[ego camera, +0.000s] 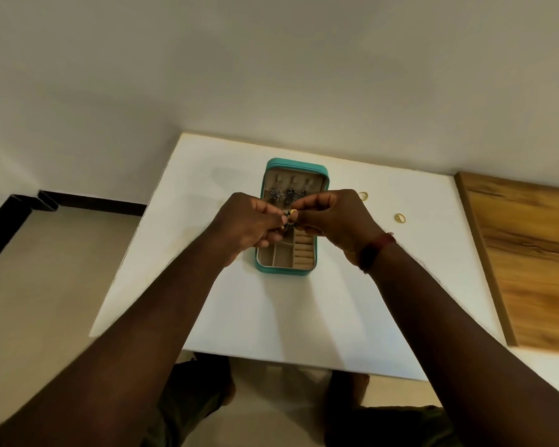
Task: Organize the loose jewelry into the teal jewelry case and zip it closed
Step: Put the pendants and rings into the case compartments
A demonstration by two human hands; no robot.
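Observation:
The teal jewelry case [322, 179] lies open on the white table [304, 317], its beige inside showing hooks with dark pieces hung in the lid and small compartments nearer me. Above the case's middle, my left hand [246, 224] and my right hand [333, 221] meet fingertip to fingertip, both pinching a small gold and dark-beaded jewelry piece [290, 217]. Two loose gold rings lie on the table to the right of the case, one ring [363, 195] farther back and one ring [400, 218] nearer.
A wooden board [530, 253] adjoins the table's right side. The table stands against a pale wall, with a black baseboard [91, 201] at the left. My knees show below the table's front edge.

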